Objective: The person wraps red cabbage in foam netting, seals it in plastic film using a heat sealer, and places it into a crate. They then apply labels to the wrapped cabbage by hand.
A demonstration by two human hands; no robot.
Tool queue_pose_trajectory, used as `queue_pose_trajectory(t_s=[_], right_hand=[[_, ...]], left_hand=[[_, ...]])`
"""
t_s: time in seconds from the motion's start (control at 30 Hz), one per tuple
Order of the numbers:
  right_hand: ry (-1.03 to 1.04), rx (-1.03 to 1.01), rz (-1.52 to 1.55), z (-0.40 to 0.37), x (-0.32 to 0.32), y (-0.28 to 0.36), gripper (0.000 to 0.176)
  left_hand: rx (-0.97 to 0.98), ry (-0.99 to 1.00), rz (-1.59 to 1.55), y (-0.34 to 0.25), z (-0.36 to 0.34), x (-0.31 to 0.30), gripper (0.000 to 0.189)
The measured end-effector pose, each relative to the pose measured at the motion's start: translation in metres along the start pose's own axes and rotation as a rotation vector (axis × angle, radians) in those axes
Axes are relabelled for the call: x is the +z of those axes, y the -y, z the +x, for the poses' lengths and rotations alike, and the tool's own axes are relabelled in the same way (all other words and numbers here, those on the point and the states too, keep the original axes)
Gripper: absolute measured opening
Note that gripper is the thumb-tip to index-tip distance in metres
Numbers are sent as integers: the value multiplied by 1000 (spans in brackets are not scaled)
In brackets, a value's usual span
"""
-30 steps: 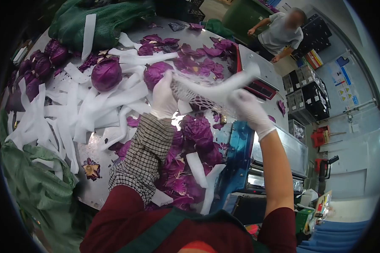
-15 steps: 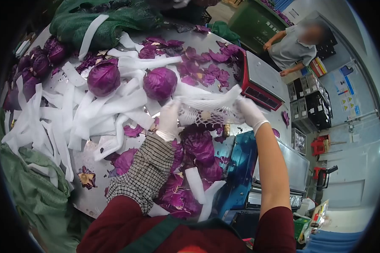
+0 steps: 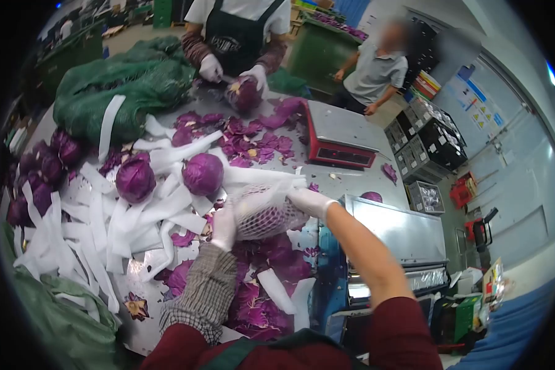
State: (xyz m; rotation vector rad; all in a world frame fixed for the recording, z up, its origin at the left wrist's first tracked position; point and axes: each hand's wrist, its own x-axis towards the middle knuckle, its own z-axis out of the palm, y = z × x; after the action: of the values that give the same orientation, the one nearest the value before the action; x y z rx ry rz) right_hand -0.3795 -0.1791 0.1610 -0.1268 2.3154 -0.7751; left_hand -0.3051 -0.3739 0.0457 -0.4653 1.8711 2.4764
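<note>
A white foam net sleeve (image 3: 262, 213) is spread wide between my two gloved hands, its mesh opened out, with purple showing through the lower part. My left hand (image 3: 223, 227) grips its left side with closed fingers. At the upper right end, my right hand (image 3: 311, 202) is closed on the same net. Just beyond lie a red cabbage (image 3: 203, 174) and another red cabbage (image 3: 135, 179) among flat white foam sleeves (image 3: 129, 225). Below my hands is a heap of purple cabbage leaves (image 3: 259, 305).
A red-framed scale (image 3: 342, 135) and a wrapping machine (image 3: 398, 237) stand on the right. Green mesh sacks (image 3: 120, 92) lie at the far left. Across the table a co-worker (image 3: 243, 37) holds a knife and a cabbage; another person (image 3: 376, 74) stands further right.
The view has tilted up, bringing the co-worker opposite into sight. The net between my hands has widened from a narrow stretched strip into a rounded shape, and my hands are closer together.
</note>
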Motion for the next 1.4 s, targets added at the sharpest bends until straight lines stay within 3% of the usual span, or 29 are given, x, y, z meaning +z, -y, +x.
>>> queue_pose_trajectory(t_s=[0.07, 0.17, 0.23, 0.37, 0.43, 0.47, 0.53, 0.57, 0.6, 0.63, 0.67, 0.7, 0.73, 0.77, 0.8, 0.83, 0.87, 0.9, 0.93, 1.0, 1.07, 1.1, 1.17, 1.23, 1.27, 1.3, 1.33, 1.37, 1.4], right_hand=[[210, -164, 264, -43, -4, -10, 49], [450, -154, 450, -173, -6, 31, 40], [260, -612, 263, -187, 17, 3, 38], [455, -451, 1138, -218, 20, -23, 43], [408, -461, 1640, -216, 42, -37, 42], [347, -492, 1606, -232, 44, -37, 42], [797, -707, 1606, -253, 39, -48, 38], [862, -750, 1567, -258, 35, -56, 39], [926, -794, 1525, -264, 30, -64, 41], [818, -789, 1456, -269, 27, -73, 46], [724, -738, 1484, -278, 25, -79, 54], [634, -767, 1427, -289, 23, -82, 53], [538, -800, 1370, -300, 20, -87, 52], [437, -836, 1314, -309, 16, -96, 51], [501, -985, 1226, -307, 9, -114, 49], [533, -1037, 1329, -314, 5, -126, 48], [561, -1089, 1432, -323, 5, -136, 46], [588, -1140, 1535, -331, 5, -148, 45], [581, -1037, 1593, -338, 8, -163, 34], [511, -843, 1533, -348, 12, -182, 24], [444, -626, 1461, -347, 1, -204, 20], [277, -573, 1491, -325, -12, -231, 25], [-101, -628, 1094, -308, -55, -261, 28], [-520, -654, 510, -287, -100, -303, 36], [-439, -600, 749, -297, -118, -310, 41], [-358, -558, 979, -310, -138, -308, 47], [-162, -625, 1019, -315, -147, -309, 57], [-80, -518, 938, -313, -156, -302, 56], [-115, -535, 923, -292, -157, -317, 56]], left_hand=[[-63, 197, -382, -9, -17, -16, 40], [-102, 202, -319, -6, -70, -20, 40], [-102, 224, -181, 12, -119, -5, 39], [14, 362, 87, 31, -212, 41, 40], [292, 376, 292, 14, -235, 60, 41], [536, 337, 479, 0, -241, 66, 42], [1186, 50, 1177, -37, -243, 81, 43], [1373, -54, 1312, -57, -234, 91, 44], [1256, 138, 955, -66, -239, 98, 59], [1215, 124, 961, -67, -242, 107, 62], [918, 274, 847, -70, -242, 115, 61], [962, 206, 939, -73, -246, 126, 63], [765, 389, 407, -67, -246, 136, 65], [733, 404, 370, -65, -248, 147, 64], [702, 419, 333, -62, -251, 159, 64], [836, 270, 789, -63, -255, 172, 62], [765, 332, 620, -54, -252, 184, 54], [1014, 119, 927, -56, -263, 205, 47], [877, 183, 499, -49, -254, 227, 46], [327, 768, -996, -36, -231, 258, 43], [707, 506, -284, -13, -220, 289, 43], [566, 595, -479, -10, -222, 305, 44], [250, 702, -900, -5, -225, 335, 48], [324, 513, -460, -17, -240, 357, 50], [-67, 481, -869, -11, -219, 359, 50], [-91, 371, -756, -28, -233, 374, 51], [20, 331, -706, -23, -220, 387, 50], [119, 283, -652, -6, -198, 396, 49], [333, -14, -7, -5, -182, 403, 53]])
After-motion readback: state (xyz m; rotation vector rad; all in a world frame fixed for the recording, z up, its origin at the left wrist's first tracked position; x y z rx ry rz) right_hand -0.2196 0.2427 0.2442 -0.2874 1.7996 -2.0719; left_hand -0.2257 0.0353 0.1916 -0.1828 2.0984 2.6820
